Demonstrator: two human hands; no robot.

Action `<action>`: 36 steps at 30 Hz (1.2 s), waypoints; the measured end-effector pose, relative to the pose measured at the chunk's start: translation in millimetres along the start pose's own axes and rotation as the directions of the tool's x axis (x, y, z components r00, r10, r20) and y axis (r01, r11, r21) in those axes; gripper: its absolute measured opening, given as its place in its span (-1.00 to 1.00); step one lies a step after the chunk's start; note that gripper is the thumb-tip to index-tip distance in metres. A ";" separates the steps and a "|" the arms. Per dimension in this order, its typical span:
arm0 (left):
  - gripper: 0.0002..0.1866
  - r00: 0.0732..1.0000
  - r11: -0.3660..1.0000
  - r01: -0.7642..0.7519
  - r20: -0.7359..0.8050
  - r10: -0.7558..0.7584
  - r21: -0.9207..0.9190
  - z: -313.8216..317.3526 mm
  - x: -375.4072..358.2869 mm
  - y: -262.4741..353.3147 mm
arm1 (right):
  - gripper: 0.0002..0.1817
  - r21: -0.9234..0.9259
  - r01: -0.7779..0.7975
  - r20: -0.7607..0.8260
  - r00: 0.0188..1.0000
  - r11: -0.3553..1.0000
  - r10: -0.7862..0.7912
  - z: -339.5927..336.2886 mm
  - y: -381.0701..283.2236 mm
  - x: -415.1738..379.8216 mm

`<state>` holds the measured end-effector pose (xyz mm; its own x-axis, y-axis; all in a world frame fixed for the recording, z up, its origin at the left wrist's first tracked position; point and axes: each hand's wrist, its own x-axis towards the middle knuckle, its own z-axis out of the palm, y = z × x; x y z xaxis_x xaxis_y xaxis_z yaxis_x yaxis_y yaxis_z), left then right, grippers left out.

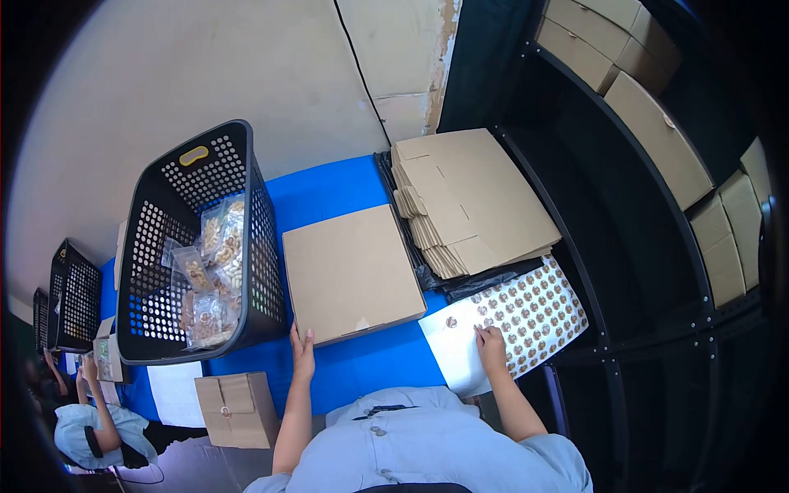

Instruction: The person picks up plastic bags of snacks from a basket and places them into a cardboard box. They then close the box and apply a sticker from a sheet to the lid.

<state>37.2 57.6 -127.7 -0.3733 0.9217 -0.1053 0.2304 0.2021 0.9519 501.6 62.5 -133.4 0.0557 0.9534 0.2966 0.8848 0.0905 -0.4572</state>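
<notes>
A closed cardboard box lies flat on the blue-covered table. My left hand grips its near left corner, with the thumb against the front side and the fingers along the left side. To the right, a white sheet of round brown stickers lies at the table's edge; its left part is bare except for a single sticker. My right hand is over the sheet, its fingertips pinched together at the edge of the sticker rows. A sticker there is mostly hidden by the fingers.
A black basket with several clear food packets stands on the left. Flattened cartons are stacked behind the stickers. A closed carton sits at front left. Shelves with boxes line the right. Another person works at far left.
</notes>
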 end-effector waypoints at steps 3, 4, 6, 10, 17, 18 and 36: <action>-0.33 1.000 1.000 0.014 -0.002 -0.014 -0.010 0.0 -2.2 3.4 | -0.91 -0.013 0.005 0.005 1.000 1.000 -0.005 -0.1 -1.5 0.1; -0.33 1.000 1.000 0.026 -0.005 -0.026 -0.014 -0.2 -1.8 3.9 | -0.91 0.035 -0.064 -0.051 0.997 0.997 0.066 1.6 -1.6 1.0; -0.31 1.000 0.999 0.024 -0.009 -0.024 -0.024 -1.8 -1.3 4.2 | -0.91 0.089 -0.120 -0.101 0.986 0.989 0.129 1.4 -5.2 7.0; -0.34 0.989 0.990 0.010 -0.145 0.010 0.140 -0.1 -10.8 22.4 | -0.89 0.621 -0.449 -0.027 0.806 0.642 0.591 -5.2 -22.5 25.1; -0.69 0.958 0.954 -0.282 0.078 0.275 0.104 31.3 -42.7 116.0 | -0.85 0.717 -0.059 0.021 0.998 0.695 0.063 -26.1 -134.9 45.8; -0.74 0.956 0.972 -0.232 0.189 0.225 0.019 39.1 -45.6 125.4 | -0.82 0.696 0.054 -0.015 0.998 0.716 -0.061 -31.5 -155.5 48.1; -0.79 0.894 0.944 0.143 0.448 0.007 -0.299 58.0 -66.0 130.8 | -0.80 0.871 -0.396 0.470 0.844 0.292 -0.259 -16.8 -210.5 41.6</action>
<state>144.1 42.4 -12.9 0.0703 0.9737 -0.2168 -0.1042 0.2233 0.9692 325.4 78.2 -10.7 -0.4001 0.9161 -0.0257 -0.1663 -0.1001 -0.9810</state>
